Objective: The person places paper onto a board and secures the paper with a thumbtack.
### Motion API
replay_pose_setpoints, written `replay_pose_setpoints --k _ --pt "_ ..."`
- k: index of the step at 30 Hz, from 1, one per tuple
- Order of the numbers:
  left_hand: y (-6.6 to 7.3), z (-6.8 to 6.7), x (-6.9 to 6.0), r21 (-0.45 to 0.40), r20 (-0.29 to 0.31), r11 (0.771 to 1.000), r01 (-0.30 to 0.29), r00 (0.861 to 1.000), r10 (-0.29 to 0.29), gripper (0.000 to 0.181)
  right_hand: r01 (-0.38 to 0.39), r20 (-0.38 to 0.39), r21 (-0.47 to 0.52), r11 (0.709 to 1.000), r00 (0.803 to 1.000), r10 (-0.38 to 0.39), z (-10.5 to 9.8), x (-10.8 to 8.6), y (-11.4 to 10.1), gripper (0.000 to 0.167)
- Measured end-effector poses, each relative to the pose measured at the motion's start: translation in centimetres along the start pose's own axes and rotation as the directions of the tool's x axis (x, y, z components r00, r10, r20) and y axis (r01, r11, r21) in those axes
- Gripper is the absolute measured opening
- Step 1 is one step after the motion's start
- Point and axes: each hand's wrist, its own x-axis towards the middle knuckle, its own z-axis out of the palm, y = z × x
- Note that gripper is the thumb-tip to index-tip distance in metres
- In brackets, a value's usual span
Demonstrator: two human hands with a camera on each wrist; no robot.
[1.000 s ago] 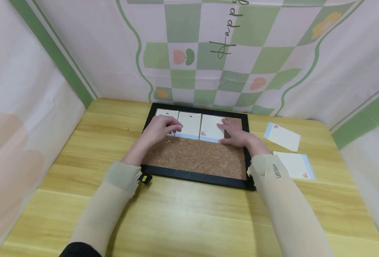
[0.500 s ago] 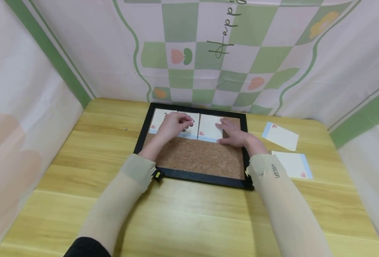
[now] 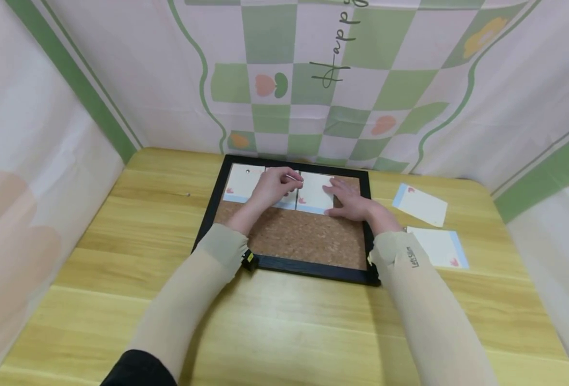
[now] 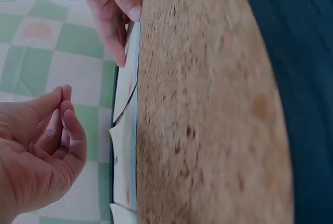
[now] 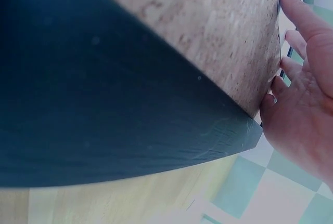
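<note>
My left hand [image 3: 273, 187] is above the second and third cards on a black-framed cork board [image 3: 308, 236]. Its thumb and fingertips pinch a small pale, shiny pushpin, mostly hidden by the fingers. My right hand [image 3: 353, 201] rests with spread fingers on the right edge of the third white card [image 3: 315, 187], which has a blue strip and a pink print. A silver pin head shows near the top of the first card [image 3: 238, 185]. The left hand partly covers the second card [image 3: 286, 203]. In the right wrist view the right hand [image 5: 312, 83] reaches over the board's edge.
Two more cards, one tilted [image 3: 420, 205] and one nearer [image 3: 436, 247], lie on the wooden table [image 3: 284, 321] right of the board. A tiny loose pin [image 3: 187, 194] lies to the left. A patterned cloth [image 3: 270, 48] hangs behind.
My left hand has moved right, from the first and second cards toward the third, holding the small pin. My right hand has stayed on the third card.
</note>
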Motion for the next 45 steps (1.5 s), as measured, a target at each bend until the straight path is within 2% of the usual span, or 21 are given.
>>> replay_pose_setpoints --k 11,17,22,30,37,45 --pt "0.0 2.0 1.5 0.021 -0.003 0.999 0.046 0.999 -0.046 0.016 0.008 0.002 0.015 1.000 1.000 -0.008 0.1 -0.2 -0.3 0.075" --pt "0.0 3.2 2.6 0.088 -0.026 0.995 0.045 0.999 -0.043 0.018 0.008 -0.018 0.017 1.000 1.000 -0.008 0.3 -0.2 -0.3 0.077" --pt "0.4 3.9 3.1 0.117 -0.040 0.992 0.053 0.998 -0.048 0.019 0.001 -0.033 0.018 1.000 0.999 0.000 0.4 -0.2 -0.4 0.079" --pt "0.6 4.5 3.5 0.172 -0.061 0.982 0.081 0.996 -0.072 0.014 0.000 -0.022 0.000 1.000 1.000 0.000 0.4 -0.5 -0.5 0.077" --pt "1.0 4.8 4.0 0.247 -0.063 0.964 0.095 0.995 -0.081 0.014 -0.017 -0.009 -0.004 1.000 1.000 0.016 0.3 -0.7 -0.8 0.077" --pt "1.6 5.0 4.2 0.244 -0.062 0.956 0.162 0.987 -0.152 0.014 -0.010 -0.006 -0.002 1.000 1.000 0.010 0.4 -0.8 -0.9 0.078"
